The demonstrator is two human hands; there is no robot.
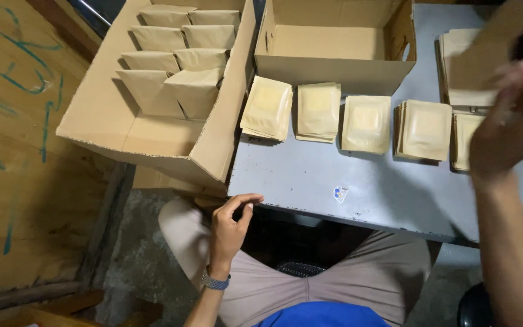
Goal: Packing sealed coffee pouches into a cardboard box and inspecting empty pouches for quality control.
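I see the grey table (pixel 310 181) filling the middle of my view, running out toward 2 o'clock. At 10 o'clock an open box (pixel 110 115) tilts off the table's left edge, and paper bags (pixel 180 57) stand in it in two rows. At 12 o'clock a second box (pixel 334 42) sits on the table, open toward me and bare inside. Just in front of it, a row of flat pouch stacks (pixel 364 121) lies across the table from 12 to 2 o'clock, the stacks near each other and some apart. Behind the rightmost one, at 2 o'clock, a taller stack (pixel 458 60) rests near the table's far edge.

My right hand (pixel 513 115) is up at 3 o'clock, blurred, over the right end of the row; it seems to grip a brown pouch (pixel 485 48), though I cannot tell how tightly. My left hand (pixel 231 221) hangs at 7 o'clock, just below the table's near edge, fingers loosely curled and narrow, holding nothing. A small sticker (pixel 339 194) sits on the table at 6 o'clock.
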